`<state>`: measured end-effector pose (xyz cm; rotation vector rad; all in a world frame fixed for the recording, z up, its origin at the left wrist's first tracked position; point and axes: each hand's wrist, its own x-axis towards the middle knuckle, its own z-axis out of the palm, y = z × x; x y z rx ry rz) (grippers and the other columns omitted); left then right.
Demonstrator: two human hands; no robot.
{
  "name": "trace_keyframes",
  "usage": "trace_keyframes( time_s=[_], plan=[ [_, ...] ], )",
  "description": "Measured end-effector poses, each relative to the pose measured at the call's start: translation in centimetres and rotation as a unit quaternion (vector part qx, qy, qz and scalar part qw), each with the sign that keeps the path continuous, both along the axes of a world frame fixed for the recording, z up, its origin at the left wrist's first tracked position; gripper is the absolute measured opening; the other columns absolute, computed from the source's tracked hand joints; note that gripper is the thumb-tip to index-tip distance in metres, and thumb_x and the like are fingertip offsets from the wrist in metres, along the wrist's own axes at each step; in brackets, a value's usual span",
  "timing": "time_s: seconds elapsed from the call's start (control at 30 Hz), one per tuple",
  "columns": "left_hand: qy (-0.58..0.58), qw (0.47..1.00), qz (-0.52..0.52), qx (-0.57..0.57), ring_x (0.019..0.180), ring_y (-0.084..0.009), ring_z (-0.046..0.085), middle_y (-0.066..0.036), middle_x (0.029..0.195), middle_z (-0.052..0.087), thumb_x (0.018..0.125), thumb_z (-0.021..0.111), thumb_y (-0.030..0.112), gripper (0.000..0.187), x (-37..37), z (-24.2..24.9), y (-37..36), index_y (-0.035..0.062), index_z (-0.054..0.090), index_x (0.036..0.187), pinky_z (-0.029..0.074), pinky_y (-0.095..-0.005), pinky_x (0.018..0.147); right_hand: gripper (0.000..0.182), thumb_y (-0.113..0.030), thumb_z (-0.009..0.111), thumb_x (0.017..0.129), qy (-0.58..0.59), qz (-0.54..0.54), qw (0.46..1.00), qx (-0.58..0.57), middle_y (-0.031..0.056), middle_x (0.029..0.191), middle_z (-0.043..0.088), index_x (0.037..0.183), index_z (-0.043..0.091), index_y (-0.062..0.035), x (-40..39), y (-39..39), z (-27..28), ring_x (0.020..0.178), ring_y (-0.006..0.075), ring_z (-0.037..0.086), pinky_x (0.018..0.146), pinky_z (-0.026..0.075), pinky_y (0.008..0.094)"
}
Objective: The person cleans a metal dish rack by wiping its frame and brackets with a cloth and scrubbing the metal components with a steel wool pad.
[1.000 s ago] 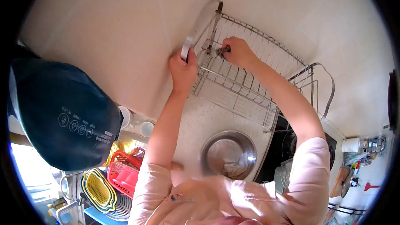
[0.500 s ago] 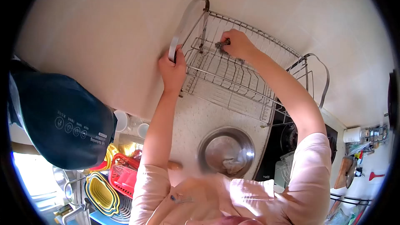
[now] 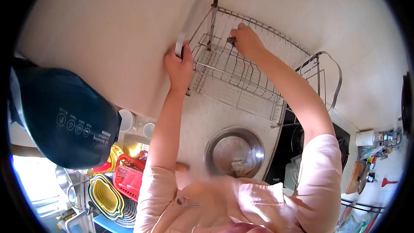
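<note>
A two-tier wire dish rack (image 3: 248,87) stands on the pale speckled counter (image 3: 194,121) against the wall. My left hand (image 3: 179,67) is closed round the flat metal band at the rack's left end. Inside the upper part of the rack, my right hand (image 3: 247,42) pinches a dark metal scourer (image 3: 232,41) against the wires. Nearer my body sits a round steel basin (image 3: 234,152) with a pale wet cloth (image 3: 243,166) in it.
A dark blue bag-like cover (image 3: 64,116) fills the left side, near white cups (image 3: 126,121). Red (image 3: 128,177) and yellow baskets (image 3: 105,194) lie lower left. A black stove (image 3: 293,140) adjoins the counter at right, with a cutting board (image 3: 355,177) beyond.
My right hand has moved slightly up along the rack with the scourer. My left hand keeps its hold on the band, and the rack's upper part looks slightly shifted.
</note>
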<state>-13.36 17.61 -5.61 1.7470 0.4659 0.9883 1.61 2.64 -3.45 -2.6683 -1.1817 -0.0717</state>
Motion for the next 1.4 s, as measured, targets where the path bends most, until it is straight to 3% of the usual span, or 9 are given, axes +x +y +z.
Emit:
trace_keyframes(
  time_s=[0.2, 0.33, 0.6, 0.73, 0.93, 0.97, 1.07, 1.2, 1.4],
  plan=[
    [-0.027, 0.999, -0.004, 0.032, 0.049, -0.0121, 0.047, -0.006, 0.055, 0.053, 0.079, 0.054, 0.01, 0.017, 0.2, -0.7, 0.5, -0.0032, 0.063, 0.084, 0.039, -0.0274, 0.05, 0.02, -0.011, 0.06, 0.073, -0.057, 0.003, 0.973, 0.225, 0.0166, 0.094, 0.055, 0.091, 0.059, -0.0018, -3.3, -3.4, 5.9, 0.09, 0.0301, 0.054, 0.076, 0.045, 0.0364],
    [-0.072, 0.996, -0.001, 0.043, 0.05, -0.0118, 0.048, -0.006, 0.054, 0.053, 0.078, 0.054, 0.01, 0.017, 0.7, -1.7, 0.8, -0.0035, 0.062, 0.084, 0.04, -0.0275, 0.05, 0.024, -0.017, 0.061, 0.077, 0.137, -0.088, 0.944, 0.287, 0.0132, 0.094, 0.059, 0.094, 0.058, 0.0001, -14.6, -8.2, 9.5, 0.089, 0.0248, 0.057, 0.077, 0.044, 0.0317],
    [-0.055, 0.998, -0.012, 0.031, 0.054, -0.0106, 0.051, -0.005, 0.06, 0.057, 0.077, 0.055, 0.012, 0.019, 0.0, -0.9, 0.5, -0.0028, 0.063, 0.086, 0.042, -0.0261, 0.053, 0.023, -0.015, 0.064, 0.075, 0.315, -0.089, 0.923, 0.204, 0.0161, 0.087, 0.057, 0.091, 0.058, 0.0013, -26.9, -13.7, -8.1, 0.081, 0.0293, 0.058, 0.069, 0.046, 0.0335],
    [-0.05, 0.998, -0.017, 0.025, 0.055, -0.01, 0.052, -0.005, 0.06, 0.058, 0.077, 0.055, 0.012, 0.019, 0.6, -1.9, 1.1, -0.0027, 0.063, 0.086, 0.042, -0.0256, 0.054, 0.046, -0.019, 0.063, 0.076, 0.395, -0.08, 0.896, 0.186, 0.0217, 0.113, 0.047, 0.115, 0.048, -0.0003, -29.0, -15.2, -12.2, 0.104, 0.0352, 0.047, 0.086, 0.039, 0.0381],
    [-0.065, 0.997, -0.027, 0.019, 0.056, -0.0111, 0.054, -0.006, 0.061, 0.059, 0.076, 0.056, 0.013, 0.02, 1.0, -2.3, 1.3, -0.003, 0.063, 0.085, 0.043, -0.0269, 0.055, 0.043, -0.013, 0.043, 0.085, 0.114, -0.066, 0.979, -0.154, 0.0224, 0.12, 0.042, 0.126, 0.037, -0.0019, -32.1, -19.9, -21.8, 0.108, 0.0415, 0.042, 0.091, 0.037, 0.0428],
    [-0.066, 0.997, -0.025, 0.026, 0.056, -0.0117, 0.054, -0.007, 0.061, 0.059, 0.076, 0.056, 0.013, 0.02, 1.1, -2.4, 1.5, -0.0029, 0.064, 0.085, 0.043, -0.0273, 0.056, 0.033, -0.01, 0.037, 0.085, -0.005, -0.068, 0.995, -0.079, 0.0259, 0.116, 0.042, 0.115, 0.044, 0.0024, -33.4, -19.7, -23.8, 0.105, 0.0393, 0.044, 0.086, 0.04, 0.0432],
    [-0.062, 0.997, -0.011, 0.046, 0.057, -0.0135, 0.056, -0.008, 0.062, 0.06, 0.076, 0.056, 0.014, 0.02, 1.3, -2.4, 1.7, -0.0025, 0.064, 0.085, 0.044, -0.028, 0.057, 0.021, -0.006, 0.037, 0.082, 0.196, -0.054, 0.977, -0.056, 0.0268, 0.105, 0.047, 0.099, 0.048, 0.0013, -30.8, -18.8, -19.2, 0.094, 0.0377, 0.05, 0.077, 0.044, 0.0436],
    [-0.068, 0.996, 0.004, 0.061, 0.057, -0.0151, 0.056, -0.009, 0.062, 0.06, 0.076, 0.055, 0.014, 0.02, 0.3, -1.2, 0.8, -0.0019, 0.064, 0.085, 0.044, -0.0285, 0.057, 0.023, 0.002, 0.052, 0.071, 0.144, -0.138, 0.978, 0.062, 0.0172, 0.069, 0.056, 0.094, 0.05, -0.0013, -28.6, -18.9, -19.0, 0.068, 0.0381, 0.055, 0.062, 0.046, 0.0409],
    [-0.054, 0.998, -0.024, 0.027, 0.057, -0.0147, 0.056, -0.008, 0.062, 0.06, 0.077, 0.055, 0.014, 0.02, 1.1, -2.3, 1.5, -0.0021, 0.064, 0.085, 0.044, -0.0287, 0.057, 0.041, -0.005, 0.06, 0.07, 0.12, -0.138, 0.983, 0.03, 0.0202, 0.102, 0.049, 0.109, 0.049, -0.0001, -29.2, -18.1, -18.7, 0.093, 0.0377, 0.05, 0.075, 0.044, 0.0398]
  ],
)
